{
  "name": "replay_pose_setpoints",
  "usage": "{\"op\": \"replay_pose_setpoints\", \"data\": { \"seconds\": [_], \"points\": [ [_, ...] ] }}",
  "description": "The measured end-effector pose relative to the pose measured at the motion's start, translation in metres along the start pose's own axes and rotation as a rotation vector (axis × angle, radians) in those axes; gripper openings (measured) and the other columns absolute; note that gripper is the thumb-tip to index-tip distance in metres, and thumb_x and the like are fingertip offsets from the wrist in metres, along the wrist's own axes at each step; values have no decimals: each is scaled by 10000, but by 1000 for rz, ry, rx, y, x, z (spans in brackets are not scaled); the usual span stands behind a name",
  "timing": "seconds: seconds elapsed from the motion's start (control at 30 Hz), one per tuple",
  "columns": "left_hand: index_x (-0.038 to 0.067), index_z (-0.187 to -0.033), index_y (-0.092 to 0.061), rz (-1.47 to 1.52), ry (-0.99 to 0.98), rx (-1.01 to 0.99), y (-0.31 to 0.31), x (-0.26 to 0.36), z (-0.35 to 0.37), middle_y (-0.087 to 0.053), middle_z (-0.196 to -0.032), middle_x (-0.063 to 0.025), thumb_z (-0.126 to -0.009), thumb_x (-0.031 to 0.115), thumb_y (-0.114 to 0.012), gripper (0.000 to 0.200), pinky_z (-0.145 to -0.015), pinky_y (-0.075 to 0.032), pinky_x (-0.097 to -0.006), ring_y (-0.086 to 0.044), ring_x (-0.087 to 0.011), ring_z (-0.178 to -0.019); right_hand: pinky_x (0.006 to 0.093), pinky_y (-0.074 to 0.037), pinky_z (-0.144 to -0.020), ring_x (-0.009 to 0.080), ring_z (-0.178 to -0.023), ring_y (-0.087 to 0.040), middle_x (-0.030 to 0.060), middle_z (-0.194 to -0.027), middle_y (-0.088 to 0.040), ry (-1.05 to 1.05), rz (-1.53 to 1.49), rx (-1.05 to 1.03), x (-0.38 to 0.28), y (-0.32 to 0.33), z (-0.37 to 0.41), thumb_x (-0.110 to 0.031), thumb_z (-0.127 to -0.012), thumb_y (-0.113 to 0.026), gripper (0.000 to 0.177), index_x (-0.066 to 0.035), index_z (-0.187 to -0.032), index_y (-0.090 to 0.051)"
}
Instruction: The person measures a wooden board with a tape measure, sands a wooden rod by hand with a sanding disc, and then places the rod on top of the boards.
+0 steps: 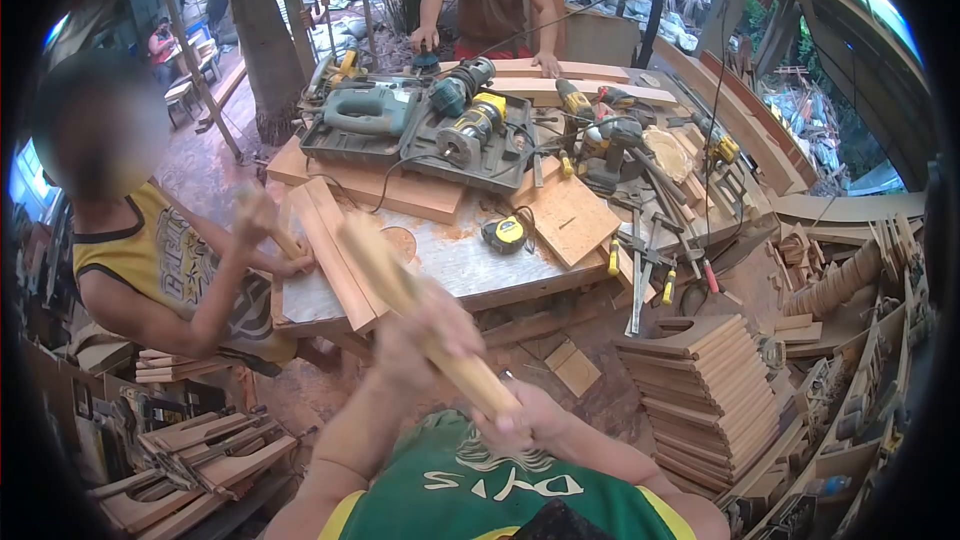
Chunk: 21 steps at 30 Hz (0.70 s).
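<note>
My left hand [432, 332] is wrapped around the middle of a wooden bar [375, 262], blurred by motion. At the bar's near end, my right hand [508, 422] grips it close to my green shirt. The bar slants up and leftward, its far end overlapping the workbench [450, 275] in this view. Just beyond it, two narrow boards [335, 250] lie side by side on the bench's left end. A yellow and black tape measure [508, 230] rests on the bench beside a squarish wooden block [565, 212].
A person in a yellow top [150, 250] stands at left, hands on a wood piece. Across the bench, another person [490, 0] holds a tool over long boards. Open tool cases [350, 145] and a drill [573, 100] crowd the bench. Stacked wooden pieces [700, 390] stand at right.
</note>
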State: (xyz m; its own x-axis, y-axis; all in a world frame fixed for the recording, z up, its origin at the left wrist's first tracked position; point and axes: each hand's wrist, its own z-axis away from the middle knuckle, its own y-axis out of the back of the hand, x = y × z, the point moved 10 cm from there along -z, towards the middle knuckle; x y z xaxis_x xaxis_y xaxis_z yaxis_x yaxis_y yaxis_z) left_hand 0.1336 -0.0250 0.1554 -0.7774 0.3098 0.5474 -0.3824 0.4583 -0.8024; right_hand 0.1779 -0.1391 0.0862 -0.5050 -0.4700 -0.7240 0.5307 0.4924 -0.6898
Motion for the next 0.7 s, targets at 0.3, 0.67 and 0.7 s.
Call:
{"op": "replay_pose_setpoints", "data": {
  "seconds": [0.3, 0.67, 0.7],
  "points": [
    [78, -1048, -583, -182, -3, 142, 32, 25, -3, -604, -720, -76, -1006, 364, -643, 295, -652, -568, -388, -619, -207, -641, 378, -528, -619, 247, -689, -687, 122, -796, -689, -98, 809, 442, -28, 23, 5, -270, -879, -764, 359, 0, -1078, -636],
    [109, -995, -579, -186, -179, -1, 24, 51, -14, -578, -721, -4, -1060, 405, -580, 303, -633, -547, -345, -592, -134, -601, 360, -533, -657, 248, -716, -687, 103, -815, -693, 30, 972, 446, -35, 13, 16, -248, -812, -810, 383, 3, -1055, -654],
    [109, -991, -578, -269, -172, -108, 3, 25, -11, -576, -716, 2, -1064, 401, -575, 301, -624, -540, -334, -587, -119, -597, 340, -517, -639, 200, -700, -660, 70, -811, -680, 8, 808, 435, -42, 10, 10, -235, -811, -819, 364, -6, -1042, -657]
  ]
}}
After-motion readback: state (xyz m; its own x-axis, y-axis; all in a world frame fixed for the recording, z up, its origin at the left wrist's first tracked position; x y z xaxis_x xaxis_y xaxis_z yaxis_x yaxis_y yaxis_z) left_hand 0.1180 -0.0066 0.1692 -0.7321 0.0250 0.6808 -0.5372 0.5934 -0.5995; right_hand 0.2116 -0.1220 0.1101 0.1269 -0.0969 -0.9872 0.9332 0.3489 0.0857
